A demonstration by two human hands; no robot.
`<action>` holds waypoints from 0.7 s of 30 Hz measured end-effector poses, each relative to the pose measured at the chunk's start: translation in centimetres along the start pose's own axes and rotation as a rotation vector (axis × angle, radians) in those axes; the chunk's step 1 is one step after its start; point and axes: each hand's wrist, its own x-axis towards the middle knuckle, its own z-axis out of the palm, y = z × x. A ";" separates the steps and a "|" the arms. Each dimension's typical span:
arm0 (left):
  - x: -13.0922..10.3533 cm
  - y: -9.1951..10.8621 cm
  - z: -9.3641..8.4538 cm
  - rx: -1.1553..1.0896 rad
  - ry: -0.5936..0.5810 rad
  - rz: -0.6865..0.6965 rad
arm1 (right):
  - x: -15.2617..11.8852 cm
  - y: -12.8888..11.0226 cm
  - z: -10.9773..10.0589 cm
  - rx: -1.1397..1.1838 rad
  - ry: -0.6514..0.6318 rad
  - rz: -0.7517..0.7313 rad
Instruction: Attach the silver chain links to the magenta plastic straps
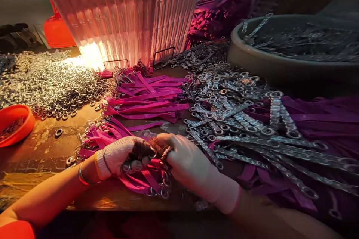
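Both hands wear whitish gloves with dark, stained fingertips and meet near the table's front edge. My left hand (127, 157) is closed round small metal rings. Against its fingertips, my right hand (182, 157) is pinched on a small metal ring or link, partly hidden by the fingers. Pink straps (134, 185) with metal rings at their ends lie beneath and between the hands. Behind them, more pink straps (151, 93) are stacked in bundles. Metal chain strips with ringed ends (238, 119) are heaped to the right of my right hand.
A large heap of metal rings (53, 82) covers the back left, beside an orange-red bowl (26, 125). A ribbed translucent panel (126, 15) stands at the back. At the back right is a wide basin (280, 59) of metal pieces. Purple straps (322, 119) lie at right.
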 end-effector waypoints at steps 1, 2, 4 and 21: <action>0.3 -0.1 0.2 -0.027 -0.042 -0.024 | -0.2 0.0 0.1 -0.045 0.015 -0.027; 0.4 -0.1 0.3 -0.017 -0.069 -0.033 | -0.4 0.1 0.1 -0.075 0.022 -0.043; 0.4 -0.2 0.5 0.067 -0.055 0.016 | -0.7 0.3 0.0 -0.100 0.024 -0.042; 1.7 2.8 2.2 0.096 0.042 0.260 | -0.7 0.2 -0.3 0.008 0.092 0.278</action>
